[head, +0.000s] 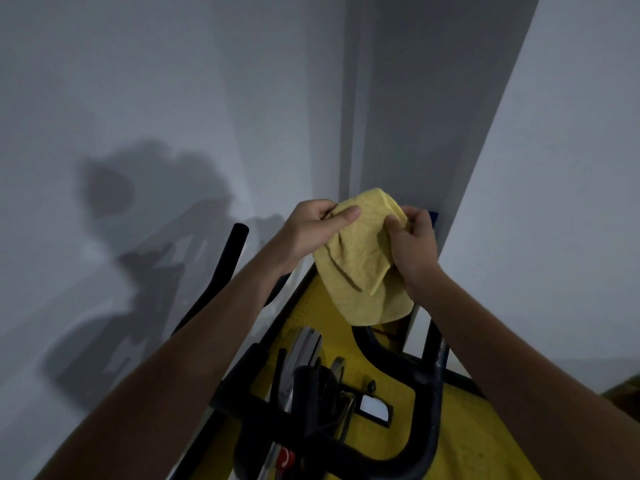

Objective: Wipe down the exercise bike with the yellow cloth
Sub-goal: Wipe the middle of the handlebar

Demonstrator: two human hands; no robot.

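A pale grey-white wall is seen on the left, marked by dark shadows. A boxed column is set in the corner, with another white wall to the right. The floor is covered by a yellow mat. Light is dim.

Count from where I stand: one yellow cloth, pinched between my two hands, left hand and right hand. One exercise bike below; one red knob on it. One yellow mat beneath.
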